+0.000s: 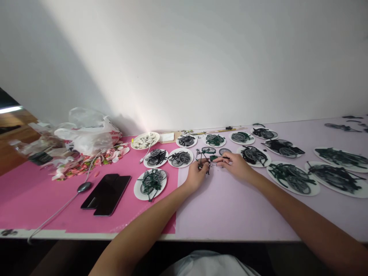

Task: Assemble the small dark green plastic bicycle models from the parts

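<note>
Two bare hands sit close together near the centre of the frame, over the lilac table covering (218, 207); the left hand (196, 177) is curled, thumb and fingers closed round a dark bicycle frame (204, 160), which stands up out of the grip; the right hand (237, 166) is half curled just beside it, thumb and fingertips drawn nearly together toward the frame, though I cannot tell whether a small part is pinched there.

The thin-barred frame looks like light plastic, probably stiff but easily bent or snapped at its narrow bars; a gentle pinch on a thicker bar would likely suit it best, since hard squeezing might make it twist or slip.

Both forearms reach in from the lower corners, angled inward, the right one more outstretched; wrists are low over the table; just beyond, slightly above centre, lie a green wheel piece (208, 150) and a grey wheel (224, 151).
</note>
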`<action>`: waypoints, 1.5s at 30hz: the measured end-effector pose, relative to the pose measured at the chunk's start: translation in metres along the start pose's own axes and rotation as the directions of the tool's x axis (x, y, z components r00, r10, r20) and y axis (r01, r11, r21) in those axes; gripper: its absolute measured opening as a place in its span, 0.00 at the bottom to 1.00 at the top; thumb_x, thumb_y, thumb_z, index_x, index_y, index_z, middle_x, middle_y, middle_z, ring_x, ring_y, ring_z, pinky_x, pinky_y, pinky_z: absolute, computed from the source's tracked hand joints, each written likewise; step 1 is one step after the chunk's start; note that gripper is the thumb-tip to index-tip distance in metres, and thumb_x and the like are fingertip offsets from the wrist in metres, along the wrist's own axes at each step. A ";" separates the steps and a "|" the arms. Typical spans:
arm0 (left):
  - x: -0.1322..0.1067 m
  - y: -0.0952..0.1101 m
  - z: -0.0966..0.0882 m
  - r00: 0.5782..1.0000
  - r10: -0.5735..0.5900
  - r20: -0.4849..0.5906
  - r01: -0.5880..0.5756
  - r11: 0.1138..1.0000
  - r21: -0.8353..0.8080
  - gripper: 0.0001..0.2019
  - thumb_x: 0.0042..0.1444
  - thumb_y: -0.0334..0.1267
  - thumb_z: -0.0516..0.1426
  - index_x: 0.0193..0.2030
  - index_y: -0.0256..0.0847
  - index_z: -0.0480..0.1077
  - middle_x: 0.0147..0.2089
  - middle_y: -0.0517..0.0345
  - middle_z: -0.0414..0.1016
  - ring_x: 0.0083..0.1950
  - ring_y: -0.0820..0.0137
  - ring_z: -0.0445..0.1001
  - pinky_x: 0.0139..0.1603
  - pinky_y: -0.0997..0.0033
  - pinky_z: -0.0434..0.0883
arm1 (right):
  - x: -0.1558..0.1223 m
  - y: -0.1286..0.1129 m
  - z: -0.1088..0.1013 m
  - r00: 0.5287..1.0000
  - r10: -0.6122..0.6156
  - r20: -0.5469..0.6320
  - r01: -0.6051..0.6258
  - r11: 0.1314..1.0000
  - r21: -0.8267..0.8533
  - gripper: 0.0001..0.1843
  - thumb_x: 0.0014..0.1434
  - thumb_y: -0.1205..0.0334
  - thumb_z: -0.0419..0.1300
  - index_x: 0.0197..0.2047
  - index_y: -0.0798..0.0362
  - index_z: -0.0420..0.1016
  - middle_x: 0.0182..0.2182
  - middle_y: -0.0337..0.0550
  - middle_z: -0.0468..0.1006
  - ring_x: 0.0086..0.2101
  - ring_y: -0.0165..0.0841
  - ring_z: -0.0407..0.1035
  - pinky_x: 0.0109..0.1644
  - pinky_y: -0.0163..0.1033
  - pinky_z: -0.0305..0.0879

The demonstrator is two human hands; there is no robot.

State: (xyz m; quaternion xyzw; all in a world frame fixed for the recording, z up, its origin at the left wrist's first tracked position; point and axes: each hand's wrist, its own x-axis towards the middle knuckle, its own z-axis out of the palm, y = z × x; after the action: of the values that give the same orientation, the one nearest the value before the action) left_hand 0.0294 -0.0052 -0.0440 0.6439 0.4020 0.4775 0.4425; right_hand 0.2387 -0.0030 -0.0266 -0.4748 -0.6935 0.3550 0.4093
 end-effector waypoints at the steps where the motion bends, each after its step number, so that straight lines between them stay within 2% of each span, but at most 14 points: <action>1: 0.000 0.000 0.000 1.000 -0.002 0.002 0.002 1.000 0.002 0.18 0.62 0.46 0.58 0.46 0.32 0.77 0.33 0.52 0.76 0.32 0.70 0.71 0.35 0.71 0.68 | 0.000 0.000 0.002 1.000 -0.006 -0.009 0.006 1.000 0.006 0.20 0.57 0.61 0.63 0.27 0.47 0.51 0.41 0.47 0.85 0.50 0.48 0.80 0.47 0.46 0.75; 5: 0.000 0.000 0.000 1.000 0.001 -0.005 -0.001 1.000 0.013 0.17 0.62 0.46 0.57 0.45 0.32 0.77 0.32 0.53 0.76 0.32 0.70 0.70 0.34 0.71 0.67 | -0.001 0.001 0.013 0.998 -0.016 -0.058 0.017 1.000 0.025 0.27 0.56 0.52 0.68 0.26 0.47 0.50 0.39 0.48 0.84 0.47 0.50 0.81 0.47 0.46 0.75; 9: 0.001 0.000 -0.001 1.000 0.022 0.000 -0.022 0.999 0.025 0.16 0.63 0.46 0.57 0.44 0.33 0.77 0.32 0.53 0.75 0.31 0.71 0.70 0.34 0.72 0.67 | -0.001 0.000 0.021 0.992 -0.057 -0.113 0.063 0.997 0.054 0.29 0.56 0.45 0.68 0.26 0.47 0.51 0.39 0.49 0.84 0.45 0.48 0.81 0.47 0.47 0.74; 13: 0.000 -0.001 0.000 0.999 0.004 -0.049 -0.004 1.000 -0.004 0.17 0.63 0.46 0.58 0.47 0.32 0.77 0.34 0.52 0.77 0.33 0.70 0.72 0.34 0.72 0.69 | 0.001 -0.004 0.024 0.986 -0.058 -0.157 0.073 0.993 0.094 0.31 0.55 0.45 0.68 0.26 0.47 0.48 0.40 0.49 0.85 0.44 0.46 0.80 0.46 0.46 0.75; 16: -0.002 0.000 0.000 0.997 0.009 -0.076 -0.010 1.000 -0.021 0.17 0.62 0.46 0.58 0.47 0.33 0.76 0.37 0.50 0.78 0.35 0.69 0.73 0.36 0.71 0.70 | 0.001 -0.004 0.028 0.984 -0.028 -0.175 0.049 0.992 0.117 0.30 0.54 0.45 0.69 0.26 0.47 0.50 0.39 0.50 0.85 0.43 0.45 0.80 0.46 0.46 0.75; 21: -0.004 0.005 -0.001 0.999 0.026 -0.045 -0.026 1.000 -0.007 0.16 0.63 0.46 0.57 0.44 0.33 0.76 0.35 0.52 0.76 0.34 0.70 0.72 0.35 0.72 0.69 | 0.001 0.000 0.032 0.988 -0.006 -0.157 0.036 0.982 0.187 0.28 0.53 0.44 0.69 0.27 0.48 0.53 0.42 0.51 0.85 0.42 0.43 0.78 0.45 0.46 0.75; 28: -0.004 0.007 0.000 0.999 0.036 -0.002 -0.036 0.999 0.015 0.17 0.63 0.47 0.57 0.43 0.33 0.76 0.34 0.53 0.76 0.32 0.71 0.69 0.33 0.73 0.68 | 0.002 0.005 0.030 0.990 0.060 -0.131 -0.029 0.974 0.226 0.26 0.51 0.45 0.71 0.28 0.49 0.59 0.43 0.49 0.84 0.35 0.37 0.75 0.38 0.44 0.75; 34: -0.004 0.000 0.001 1.000 0.028 -0.012 -0.028 1.000 -0.002 0.19 0.62 0.48 0.58 0.48 0.33 0.77 0.38 0.51 0.77 0.33 0.71 0.71 0.34 0.72 0.69 | 0.002 0.000 0.030 0.989 0.048 -0.141 -0.017 0.977 0.211 0.32 0.50 0.40 0.72 0.27 0.48 0.52 0.43 0.50 0.84 0.34 0.37 0.74 0.33 0.42 0.74; 38: -0.004 -0.002 0.001 0.999 0.023 -0.023 -0.023 1.000 -0.001 0.18 0.63 0.47 0.58 0.50 0.33 0.76 0.37 0.51 0.77 0.34 0.71 0.71 0.34 0.72 0.70 | 0.001 -0.002 0.030 0.990 0.058 -0.131 -0.028 0.975 0.220 0.35 0.50 0.41 0.72 0.27 0.48 0.48 0.42 0.49 0.83 0.33 0.35 0.73 0.32 0.40 0.72; 45: -0.007 0.006 0.002 0.998 0.049 -0.031 -0.049 0.999 0.002 0.18 0.63 0.46 0.58 0.51 0.33 0.76 0.43 0.47 0.80 0.35 0.70 0.72 0.35 0.72 0.71 | 0.000 -0.007 0.028 0.987 0.114 -0.117 -0.085 0.970 0.228 0.33 0.47 0.42 0.73 0.27 0.49 0.52 0.41 0.47 0.83 0.36 0.37 0.75 0.33 0.40 0.73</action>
State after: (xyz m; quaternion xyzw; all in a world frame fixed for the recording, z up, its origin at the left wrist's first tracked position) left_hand 0.0301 -0.0135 -0.0403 0.6464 0.3929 0.4979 0.4241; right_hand 0.2104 -0.0076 -0.0322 -0.4823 -0.5970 0.4189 0.4853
